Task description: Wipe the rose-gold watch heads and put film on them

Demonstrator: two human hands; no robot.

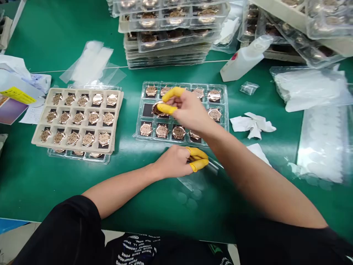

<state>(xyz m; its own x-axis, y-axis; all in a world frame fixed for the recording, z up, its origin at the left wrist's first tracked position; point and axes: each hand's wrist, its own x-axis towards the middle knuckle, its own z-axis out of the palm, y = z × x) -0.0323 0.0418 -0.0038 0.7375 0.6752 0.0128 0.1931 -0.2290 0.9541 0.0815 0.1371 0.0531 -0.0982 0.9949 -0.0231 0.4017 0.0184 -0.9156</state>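
On the green table (132, 206) I see a white bottle (242, 60) with a red mark, slanting in my view. Near it I make out a small clear packet (249, 88), then a crumpled tissue (253, 124) and a paper scrap (258, 152). Far to my left I have a purple box (12, 110), a yellow label (18, 95) just above it, and a paper sheet (32, 115) beside it.

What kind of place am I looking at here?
Probably a watch factory workbench: rose-gold watch cases sit in rows in compartmented trays, more trays are stacked behind, and the left hand and right hand wear yellow finger cots.
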